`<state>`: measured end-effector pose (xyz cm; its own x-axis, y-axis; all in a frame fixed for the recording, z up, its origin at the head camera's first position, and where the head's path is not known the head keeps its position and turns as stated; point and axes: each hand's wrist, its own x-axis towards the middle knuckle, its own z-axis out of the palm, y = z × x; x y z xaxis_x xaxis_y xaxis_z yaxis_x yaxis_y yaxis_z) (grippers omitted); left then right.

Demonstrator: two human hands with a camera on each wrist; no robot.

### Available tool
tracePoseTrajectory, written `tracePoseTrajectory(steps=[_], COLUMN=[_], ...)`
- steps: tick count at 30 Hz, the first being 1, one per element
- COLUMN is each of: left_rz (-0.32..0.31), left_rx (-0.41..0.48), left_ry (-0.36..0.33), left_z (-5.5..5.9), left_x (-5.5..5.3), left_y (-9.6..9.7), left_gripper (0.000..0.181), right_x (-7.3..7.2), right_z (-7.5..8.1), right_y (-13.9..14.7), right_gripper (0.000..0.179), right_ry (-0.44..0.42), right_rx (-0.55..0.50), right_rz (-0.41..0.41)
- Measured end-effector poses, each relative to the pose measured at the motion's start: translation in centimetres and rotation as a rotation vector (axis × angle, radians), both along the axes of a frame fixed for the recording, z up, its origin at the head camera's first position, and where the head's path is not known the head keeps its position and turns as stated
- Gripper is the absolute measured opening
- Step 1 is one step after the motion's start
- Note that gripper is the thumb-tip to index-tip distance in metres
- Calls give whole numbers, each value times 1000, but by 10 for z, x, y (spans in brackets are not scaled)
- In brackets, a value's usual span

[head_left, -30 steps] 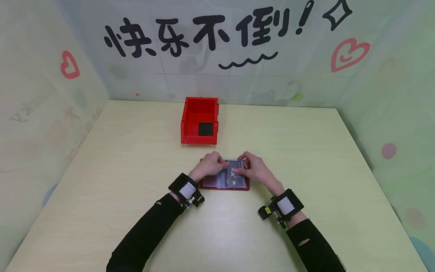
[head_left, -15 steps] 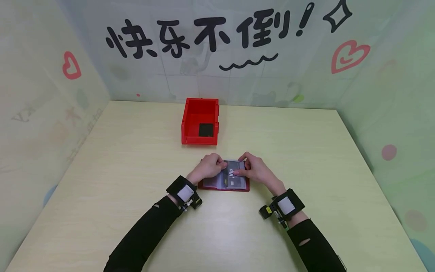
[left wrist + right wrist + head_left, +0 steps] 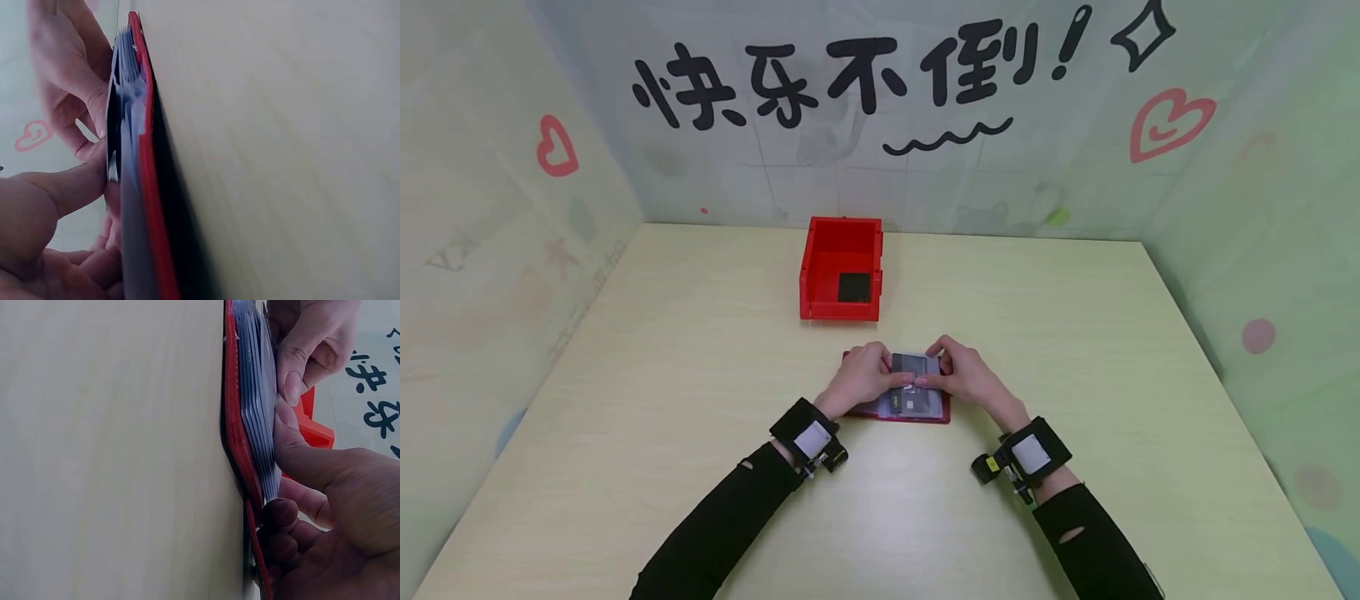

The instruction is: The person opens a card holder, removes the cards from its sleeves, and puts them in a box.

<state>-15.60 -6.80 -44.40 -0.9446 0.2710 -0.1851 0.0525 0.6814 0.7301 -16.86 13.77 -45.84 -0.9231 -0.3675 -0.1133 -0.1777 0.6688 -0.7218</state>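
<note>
A red card holder (image 3: 947, 410) with clear plastic sleeves (image 3: 251, 394) lies spread on the table in the head view. A dark grey card (image 3: 913, 403) lies over the sleeves on its right half. My left hand (image 3: 865, 377) pinches this card, its thumb across the card's middle and a fingertip behind its edge in the left wrist view. My right hand (image 3: 961, 375) grips the stack of sleeves from the right side, thumb on the card's face and fingers behind. Both thumb tips meet over the card, covering part of its print.
A red open bin (image 3: 840, 310) stands behind the holder, near the back wall, with a dark square piece (image 3: 853, 287) inside. Printed walls (image 3: 880, 183) border the pale wooden table (image 3: 700, 333) at the back and sides.
My left hand has moved its thumb from the card's upper left edge to its middle, covering the print. The card has shifted slightly left. My right hand has stayed in place.
</note>
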Motion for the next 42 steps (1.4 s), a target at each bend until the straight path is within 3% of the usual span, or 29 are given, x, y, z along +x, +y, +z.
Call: tracePoseTrajectory(steps=[4, 12, 19, 23, 31, 42], left_rz=[-1, 48, 88, 97, 115, 149], left_rx=[-16, -1, 113, 149, 177, 243], left_ry=[-9, -127, -253, -288, -288, -276], left_z=[2, 3, 2, 1, 1, 15], left_x=[-4, -12, -13, -13, -15, -19], left_y=[-3, -12, -21, -25, -35, -50], left_gripper=[32, 28, 33, 39, 48, 53], right_x=[0, -1, -1, 0, -1, 0], right_z=[0, 1, 2, 3, 3, 3], right_y=[-1, -2, -2, -2, -1, -3], right_gripper=[45, 45, 46, 45, 46, 46], right_ry=[1, -2, -19, -13, -28, -54], right_rx=[-1, 22, 26, 19, 21, 14], right_rz=[2, -15, -17, -24, -35, -48])
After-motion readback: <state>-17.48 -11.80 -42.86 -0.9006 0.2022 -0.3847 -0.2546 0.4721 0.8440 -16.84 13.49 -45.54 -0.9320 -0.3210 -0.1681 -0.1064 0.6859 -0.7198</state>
